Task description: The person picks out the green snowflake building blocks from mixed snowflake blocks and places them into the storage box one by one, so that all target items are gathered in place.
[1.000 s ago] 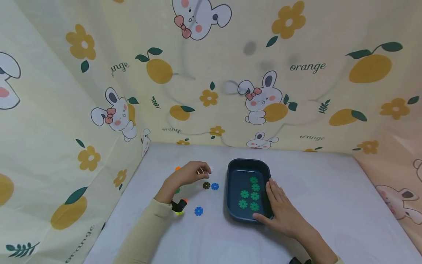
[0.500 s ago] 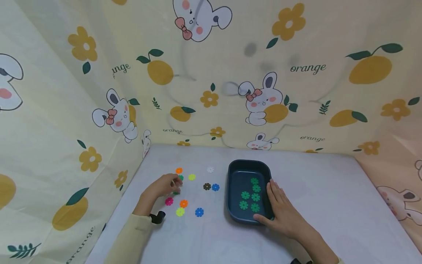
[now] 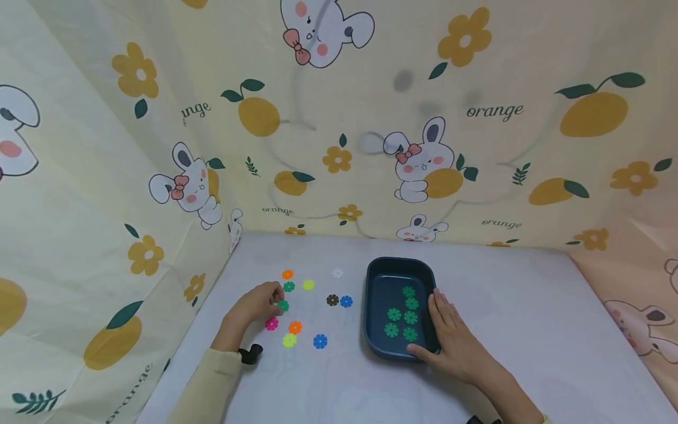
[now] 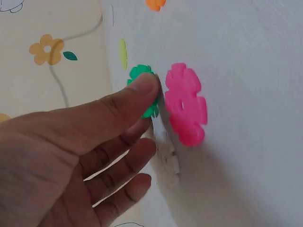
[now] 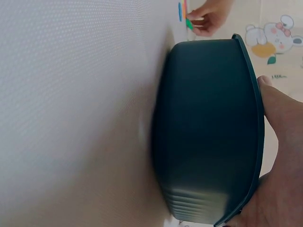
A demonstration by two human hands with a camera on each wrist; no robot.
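My left hand (image 3: 258, 302) is at the left group of flower-shaped discs. In the left wrist view its thumb and forefinger pinch a green flower disc (image 4: 141, 71), the other fingers loosely bent. Close beside that lies a pink flower disc (image 4: 185, 106); a whitish disc (image 4: 168, 158) shows near the lower fingers. My right hand (image 3: 458, 341) rests against the dark blue tray (image 3: 380, 294), fingers straight along its right side and thumb at the near rim. Inside the tray lie several green flower discs (image 3: 410, 317).
Around the left hand lie another green disc (image 3: 288, 287), orange (image 3: 295, 327), yellow (image 3: 289, 341) and blue discs (image 3: 320, 341). A brown disc (image 3: 332, 300) and a white one (image 3: 338, 273) lie nearer the tray. A printed curtain (image 3: 339, 118) stands behind the white table (image 3: 503, 294).
My left hand has moved left, away from the brown and white discs, and come down to the green disc, which it now pinches. The right hand and tray have stayed still.
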